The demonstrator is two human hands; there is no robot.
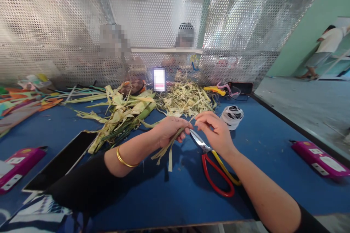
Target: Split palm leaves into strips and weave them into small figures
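Observation:
My left hand [172,131] is closed around a small bundle of pale green-yellow dried husk strips [166,151], whose loose ends hang below the palm. Close by on the right, my right hand [214,128] has thumb and fingertips pinched together by the bundle's upper tip. A thin strand seems to run between the two hands, though its detail is too fine to make out. Scissors [209,160] with one red and one yellow handle lie on the blue table under my right hand, blades pointing toward the bundle. A spool of white twine [232,117] stands just beyond that hand.
Whole husks [123,116] and a heap of shredded strips [188,98] lie beyond my hands. A black tray-like panel [62,160] is at left. Magenta power strips sit left [20,165] and right [319,158]. A lit phone [159,79] stands before a perforated metal screen [153,14]; people are behind it.

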